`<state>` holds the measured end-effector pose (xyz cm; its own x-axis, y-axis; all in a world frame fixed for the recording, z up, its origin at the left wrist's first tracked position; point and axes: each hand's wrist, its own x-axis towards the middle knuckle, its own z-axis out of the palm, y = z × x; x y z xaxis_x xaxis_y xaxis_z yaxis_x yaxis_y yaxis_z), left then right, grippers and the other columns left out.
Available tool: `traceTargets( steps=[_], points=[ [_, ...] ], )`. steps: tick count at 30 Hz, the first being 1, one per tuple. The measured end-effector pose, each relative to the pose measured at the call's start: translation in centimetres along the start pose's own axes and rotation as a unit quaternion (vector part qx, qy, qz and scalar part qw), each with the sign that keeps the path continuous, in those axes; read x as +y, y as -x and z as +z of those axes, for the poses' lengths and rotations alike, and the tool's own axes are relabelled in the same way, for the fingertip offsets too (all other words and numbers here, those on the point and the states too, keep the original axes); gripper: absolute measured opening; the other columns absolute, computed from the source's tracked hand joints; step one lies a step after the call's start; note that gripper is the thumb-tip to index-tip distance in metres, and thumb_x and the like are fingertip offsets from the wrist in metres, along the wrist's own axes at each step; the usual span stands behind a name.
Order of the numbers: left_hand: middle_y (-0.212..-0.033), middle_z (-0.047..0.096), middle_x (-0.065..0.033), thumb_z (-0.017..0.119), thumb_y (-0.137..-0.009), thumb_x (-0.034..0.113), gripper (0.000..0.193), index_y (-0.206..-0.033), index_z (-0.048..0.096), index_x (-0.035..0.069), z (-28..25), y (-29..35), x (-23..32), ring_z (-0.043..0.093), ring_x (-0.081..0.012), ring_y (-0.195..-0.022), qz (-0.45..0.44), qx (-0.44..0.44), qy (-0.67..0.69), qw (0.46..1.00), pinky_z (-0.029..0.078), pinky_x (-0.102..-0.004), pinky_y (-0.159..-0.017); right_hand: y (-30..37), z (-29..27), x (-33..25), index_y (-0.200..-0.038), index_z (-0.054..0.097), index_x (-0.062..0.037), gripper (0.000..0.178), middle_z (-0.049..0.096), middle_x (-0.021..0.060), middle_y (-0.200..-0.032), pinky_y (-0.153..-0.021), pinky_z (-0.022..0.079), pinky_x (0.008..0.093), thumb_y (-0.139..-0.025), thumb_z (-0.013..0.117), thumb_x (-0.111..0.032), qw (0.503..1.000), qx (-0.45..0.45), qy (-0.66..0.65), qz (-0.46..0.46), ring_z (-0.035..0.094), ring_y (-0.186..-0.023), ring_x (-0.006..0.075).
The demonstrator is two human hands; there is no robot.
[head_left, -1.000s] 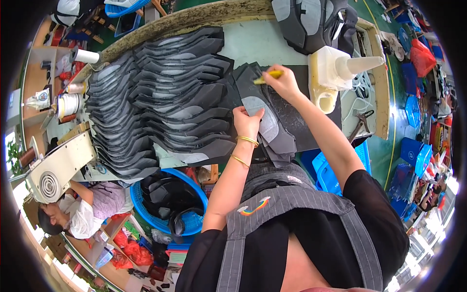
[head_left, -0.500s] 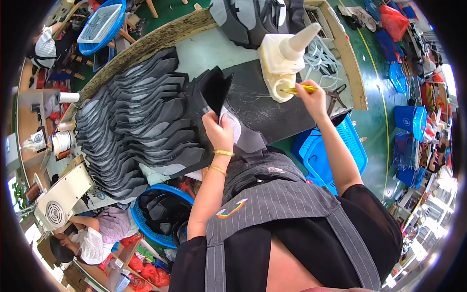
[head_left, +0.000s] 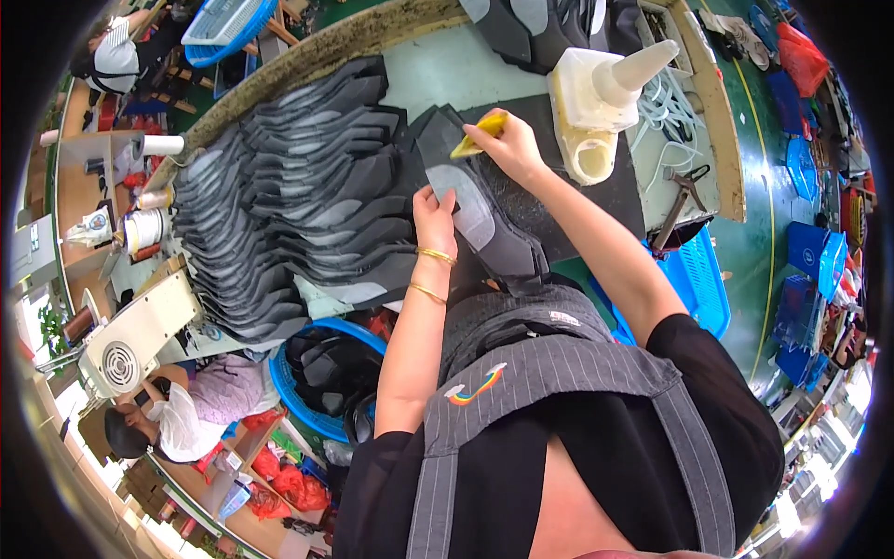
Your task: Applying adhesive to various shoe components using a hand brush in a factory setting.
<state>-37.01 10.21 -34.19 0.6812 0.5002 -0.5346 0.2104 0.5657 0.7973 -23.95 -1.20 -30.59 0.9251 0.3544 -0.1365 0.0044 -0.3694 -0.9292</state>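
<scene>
**Flat, angular dark-grey sheet piece with a pale grey patch [head_left: 473,221], clamped at nine o'clock**

Lies slantwise over a broad black mat with a scuffed surface [head_left: 610,210], running from eleven o'clock down to five. Looks light, thin and bendable, closer to stiff fabric or foam sheet than to board; likely to flex if lifted by one end, unlikely to break. Probably offers decent friction on its matt face, yet might skid if pushed sideways. Best taken hold of along the nine o'clock edge beside the patch, thumb on top.

Gripped just there by the bare left hand [head_left: 433,224], with thumb over the surface and fingers curled at the edge. Pinched in the bare right hand [head_left: 510,149], at one o'clock: a flat, bright yellow tool [head_left: 479,135]. Hard to tell, with the tip so small and blurred, whether touching the piece or just above.

Note at two o'clock a milky, boxy plastic bottle with a tapering cone spout [head_left: 589,91], round-mouthed and yellowish lower down. See at nine o'clock overlapping rows of matt grey-black pieces [head_left: 321,182], rippled like shingles. Find at seven o'clock a round blue plastic basket [head_left: 291,396], holding more dark, smooth shapes.
</scene>
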Motion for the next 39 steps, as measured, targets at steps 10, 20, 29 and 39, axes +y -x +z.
traceTargets(
  steps=[10, 20, 29, 39],
  points=[
    [-0.107, 0.058, -0.0095, 0.054, -0.088, -0.001, 0.032, -0.116, 0.039, 0.001, 0.1, 0.8, 1.2, 0.054, -0.0145, -0.094, 0.087, -0.011, 0.129, 0.988, 0.041, -0.0265, -0.087, 6.9, -3.2, 1.0, -0.083, 0.056, -0.0011, 0.014, 0.060, 0.0038, -0.080, -0.067, 0.046, 0.0237, -0.078, 0.067, -0.009, 0.969, -0.182, -0.136, -0.092, 0.057, -0.075, 0.0092],
    [-0.108, 0.060, -0.0092, 0.038, -0.094, 0.046, 0.052, -0.112, 0.052, -0.001, -2.9, -1.5, 2.0, 0.057, -0.0181, -0.099, -0.130, -0.136, 0.210, 0.959, 0.043, -0.0324, -0.089, 1.5, 0.0, -4.3, -0.071, 0.057, -0.0013, 0.022, 0.061, 0.0050, -0.071, -0.049, 0.044, 0.0242, -0.081, 0.068, -0.017, 0.983, -0.176, 0.001, 0.055, 0.056, -0.055, 0.0090],
    [-0.097, 0.059, -0.0067, 0.051, -0.079, 0.006, 0.025, -0.104, 0.052, 0.001, -3.1, 0.1, 3.2, 0.056, -0.0150, -0.089, -0.009, -0.134, 0.096, 0.986, 0.044, -0.0281, -0.082, 10.1, -2.0, -0.4, -0.078, 0.060, -0.0058, 0.013, 0.057, 0.0106, -0.072, -0.059, 0.048, 0.0365, -0.075, 0.068, -0.014, 0.895, -0.358, 0.127, -0.233, 0.058, -0.067, 0.0285],
    [-0.096, 0.056, -0.0033, 0.046, -0.077, 0.008, 0.028, -0.104, 0.051, 0.006, -13.2, 16.0, 6.9, 0.056, -0.0165, -0.088, 0.110, 0.154, 0.241, 0.952, 0.047, -0.0317, -0.076, 8.6, -8.8, -1.6, -0.088, 0.062, 0.0003, 0.011, 0.060, 0.0022, -0.074, -0.055, 0.042, 0.0188, -0.086, 0.062, -0.011, 0.988, -0.128, -0.082, 0.008, 0.054, -0.059, 0.0068]
  ],
)
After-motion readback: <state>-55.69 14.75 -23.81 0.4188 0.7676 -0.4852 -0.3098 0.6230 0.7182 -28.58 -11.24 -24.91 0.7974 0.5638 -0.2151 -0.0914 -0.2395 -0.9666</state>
